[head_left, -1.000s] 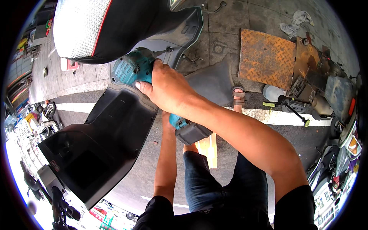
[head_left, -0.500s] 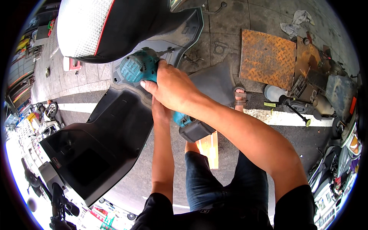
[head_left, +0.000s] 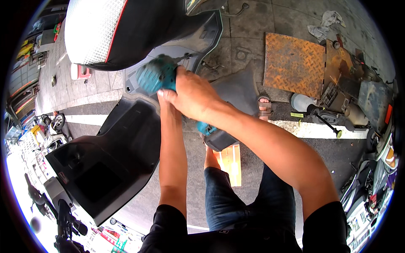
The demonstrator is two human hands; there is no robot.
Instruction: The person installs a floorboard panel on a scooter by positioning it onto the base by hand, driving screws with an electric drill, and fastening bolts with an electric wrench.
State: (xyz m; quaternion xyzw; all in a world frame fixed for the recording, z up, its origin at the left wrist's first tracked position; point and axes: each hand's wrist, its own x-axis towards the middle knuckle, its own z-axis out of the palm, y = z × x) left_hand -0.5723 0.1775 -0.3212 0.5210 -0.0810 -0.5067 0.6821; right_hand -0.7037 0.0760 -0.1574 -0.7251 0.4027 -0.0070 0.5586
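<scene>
My right hand (head_left: 192,90) is wrapped around the grip of a teal and black cordless drill (head_left: 156,75). The drill's blurred body points away from me over the scooter's grey footboard (head_left: 206,36), and its battery (head_left: 221,140) shows below my right forearm. A thin shaft near its far side ends by a hole in the footboard; whether it touches is unclear. My left hand (head_left: 169,110) reaches up beneath the right one, close to the drill. Its fingers are hidden behind the right hand and the tool.
A large black plastic scooter panel (head_left: 122,135) extends to the left, below the black scooter seat (head_left: 147,29). On the right lie a rusty metal plate (head_left: 294,65), a grey rag (head_left: 327,25) and a white funnel-like container (head_left: 301,102). An orange board (head_left: 230,166) lies between my legs.
My left hand has moved up and slightly left, further under the right hand. The drill has shifted and tilted a little, its battery moving right and up. The right hand still grips it.
</scene>
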